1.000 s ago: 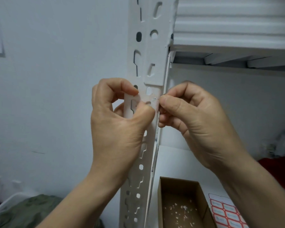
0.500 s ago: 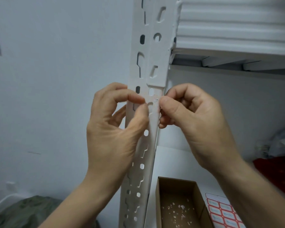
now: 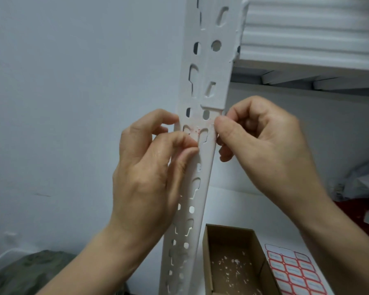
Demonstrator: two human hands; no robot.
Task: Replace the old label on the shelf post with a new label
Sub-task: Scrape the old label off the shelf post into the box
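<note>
I see the white shelf post [image 3: 202, 81] running up the middle of my view. The old label [image 3: 195, 131] is only faint red specks on its face, just toward 12 o'clock from centre. My left hand [image 3: 149, 173] is curled at the specks' 7 o'clock, thumb and fingertip meeting on the post. I cannot tell whether they pinch anything. My right hand [image 3: 264, 150], at 3 o'clock, pinches the post's edge, thumb in front. At 5 o'clock sit a cardboard box [image 3: 209, 262] of white scraps and a sheet of red-bordered labels [image 3: 294, 271].
</note>
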